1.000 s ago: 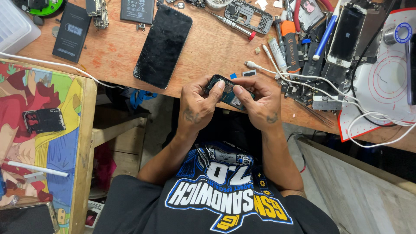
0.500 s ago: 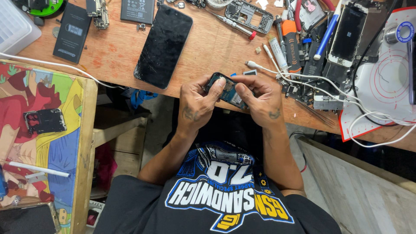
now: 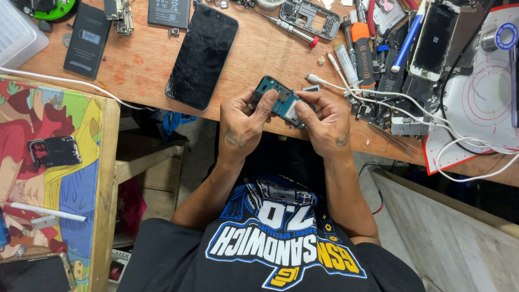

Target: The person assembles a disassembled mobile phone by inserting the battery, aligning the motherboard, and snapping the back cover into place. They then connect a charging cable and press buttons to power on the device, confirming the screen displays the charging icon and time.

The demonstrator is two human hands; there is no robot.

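Teal circuit board (image 3: 278,100), one piece, sits pinched between both hands just over the near edge of the wooden workbench (image 3: 135,65), in front of the person's chest. Left hand (image 3: 243,121) grips its left end, thumb laid across the top face, fingers curled under. Right hand (image 3: 324,121) pinches the right end, thumb and forefinger pressed together on the edge near a pale rectangular patch. Count on the bench: one black phone (image 3: 201,55) lying screen up with a scratched glass, left of the board; two dark flat battery packs, one (image 3: 86,40) at far left and one (image 3: 169,12) at the top edge; one bare grey phone frame (image 3: 308,18); one red-tipped screwdriver (image 3: 289,30); one phone with white bezel (image 3: 432,46) at right; one blue pen-shaped tool (image 3: 406,43) beside it. White cables (image 3: 378,97), at least two, run from the middle right across a white mat with red rings (image 3: 476,103). One metal roll with blue rim (image 3: 500,37) stands on that mat. More small tools are piled between frame and mat, too cluttered to count. Bench top is bare orange-brown wood, stained. Lower left: a second table with a colourful cartoon cover (image 3: 48,162), one black phone back-plate (image 3: 54,151) on it. Wooden planks (image 3: 459,243) lower right.
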